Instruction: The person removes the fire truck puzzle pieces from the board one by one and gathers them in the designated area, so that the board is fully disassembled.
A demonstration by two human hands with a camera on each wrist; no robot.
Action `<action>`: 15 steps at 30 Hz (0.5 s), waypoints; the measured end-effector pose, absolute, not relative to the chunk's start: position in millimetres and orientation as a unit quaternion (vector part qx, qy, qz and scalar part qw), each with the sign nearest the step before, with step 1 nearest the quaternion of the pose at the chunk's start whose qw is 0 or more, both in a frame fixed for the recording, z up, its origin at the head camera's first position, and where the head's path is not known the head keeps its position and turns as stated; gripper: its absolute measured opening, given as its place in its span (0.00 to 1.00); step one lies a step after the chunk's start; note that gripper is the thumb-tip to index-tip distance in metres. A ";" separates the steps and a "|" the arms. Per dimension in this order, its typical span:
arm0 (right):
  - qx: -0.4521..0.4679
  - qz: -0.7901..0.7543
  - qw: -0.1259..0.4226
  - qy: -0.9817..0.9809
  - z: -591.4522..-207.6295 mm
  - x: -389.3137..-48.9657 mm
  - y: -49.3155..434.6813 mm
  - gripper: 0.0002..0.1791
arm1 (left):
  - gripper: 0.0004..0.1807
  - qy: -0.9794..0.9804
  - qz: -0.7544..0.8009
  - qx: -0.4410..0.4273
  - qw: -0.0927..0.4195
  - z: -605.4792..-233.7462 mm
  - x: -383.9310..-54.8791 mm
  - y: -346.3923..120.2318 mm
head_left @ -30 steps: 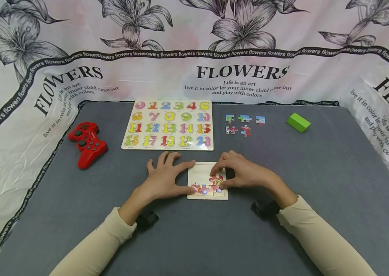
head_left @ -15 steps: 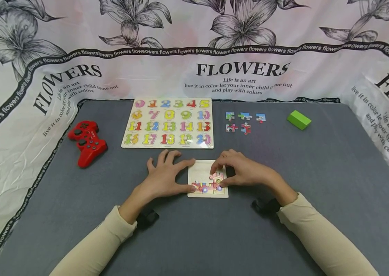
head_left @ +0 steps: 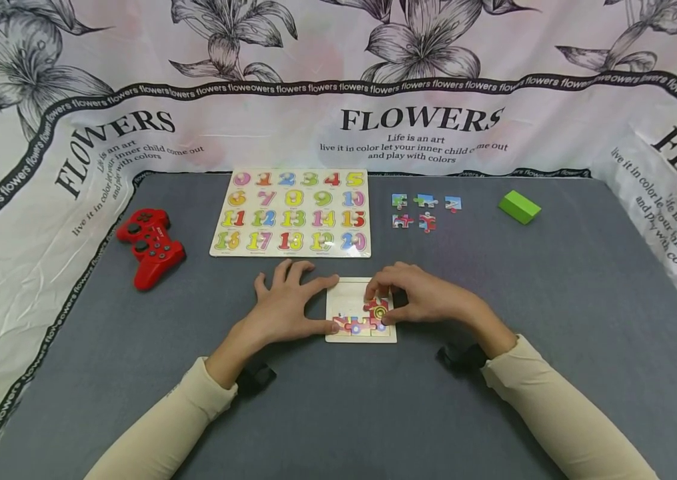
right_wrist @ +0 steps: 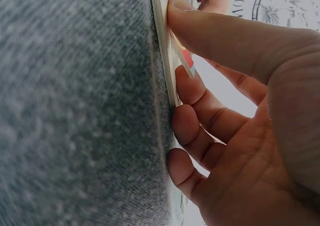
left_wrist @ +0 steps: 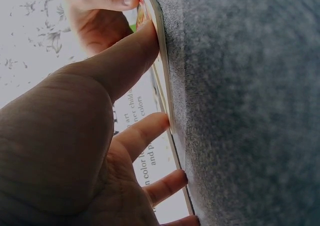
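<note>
You seem to be at the step of seating a piece [head_left: 379, 311] in the jigsaw tray [head_left: 346, 295], just below the centre of the head view. Your right hand [head_left: 417, 295] pinches that piece between thumb and fingers at the tray's right side, above the row of pieces [head_left: 357, 327] along the bottom; the right wrist view shows it tilted, one edge raised. Your left hand [head_left: 286, 309] is spread, thumb and index tip touching the tray's left side, seemingly to steady it. The next move probably calls for lining up the tabs and pressing the piece flat; a raised edge could catch on its neighbour. Five loose pieces [head_left: 427, 222] lie above and right of centre, apart from the tray.

You're working on a dark grey cloth surface [head_left: 338, 413]. A number board [head_left: 308, 230] lies above and left of the tray, a red controller [head_left: 155, 250] at the left of the frame, a green block [head_left: 519, 207] at the upper right. Behind hangs a pale sheet [head_left: 314, 123] printed with flowers and lettering.
</note>
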State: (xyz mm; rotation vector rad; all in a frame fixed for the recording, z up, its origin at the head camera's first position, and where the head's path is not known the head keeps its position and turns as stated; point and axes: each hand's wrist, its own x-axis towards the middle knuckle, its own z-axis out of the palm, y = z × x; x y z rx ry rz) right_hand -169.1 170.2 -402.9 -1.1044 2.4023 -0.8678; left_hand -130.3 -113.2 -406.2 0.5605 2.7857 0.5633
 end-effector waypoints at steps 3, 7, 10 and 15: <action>-0.390 -0.307 0.178 0.849 -402.4 -168.7 170.0 0.21 | 0.45 0.954 0.195 0.192 0.122 -405.5 -129.9 -113.3; -0.392 -0.303 0.178 0.850 -401.9 -168.3 169.9 0.21 | 0.45 0.954 0.196 0.192 0.122 -404.9 -129.6 -113.2; -0.393 -0.301 0.177 0.851 -401.3 -168.0 169.8 0.21 | 0.45 0.954 0.194 0.192 0.123 -405.1 -129.6 -112.9; -0.397 -0.299 0.171 0.851 -399.5 -168.2 170.0 0.21 | 0.45 0.955 0.192 0.190 0.124 -405.4 -130.0 -112.5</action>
